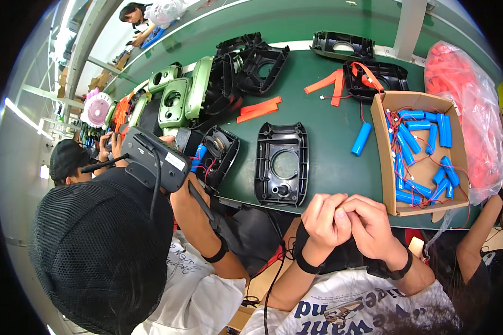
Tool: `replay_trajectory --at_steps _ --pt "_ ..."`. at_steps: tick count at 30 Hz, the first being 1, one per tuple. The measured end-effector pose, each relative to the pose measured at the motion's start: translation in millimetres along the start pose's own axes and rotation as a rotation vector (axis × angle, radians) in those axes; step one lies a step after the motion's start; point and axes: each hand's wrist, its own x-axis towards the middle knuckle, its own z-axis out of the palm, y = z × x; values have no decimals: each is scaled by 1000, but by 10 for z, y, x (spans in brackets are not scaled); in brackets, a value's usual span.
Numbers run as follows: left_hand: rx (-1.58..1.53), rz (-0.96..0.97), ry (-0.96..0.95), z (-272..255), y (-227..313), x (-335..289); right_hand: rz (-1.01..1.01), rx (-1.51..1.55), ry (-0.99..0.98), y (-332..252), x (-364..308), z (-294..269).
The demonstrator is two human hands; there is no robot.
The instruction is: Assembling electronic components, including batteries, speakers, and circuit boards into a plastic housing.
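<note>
Both of my hands meet in front of the table's near edge. The fingers of my left hand [325, 224] are curled, with the thumb against my right hand. My right hand [369, 226] is likewise closed, its fingertips touching the left. Whatever may be between them is hidden. Just beyond, to the left, a black plastic housing shell [262, 162] lies with its ribbed inside up, showing a large round opening. To the right is a cardboard box [381, 162] of blue cylindrical battery packs [409, 138] with red wires. One loose blue battery pack [361, 139] lies on the table.
A co-worker in a black cap [103, 251] sits at my left, reaching toward a black shell with a speaker [222, 146]. Green housings [174, 103], black shells [262, 70] and orange strips [260, 109] lie farther back. A plastic bag of red items [458, 106] stands right.
</note>
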Motion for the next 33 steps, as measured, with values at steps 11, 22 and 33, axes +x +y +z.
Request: replay_trajectory --at_steps 11,22,33 --pt "-14 3 -1 14 -22 19 -18 -14 8 18 8 1" --pt "-6 14 0 7 -21 -8 8 -22 12 -17 -6 10" --pt "-15 10 5 24 -37 -27 15 -28 15 -27 -2 -2"
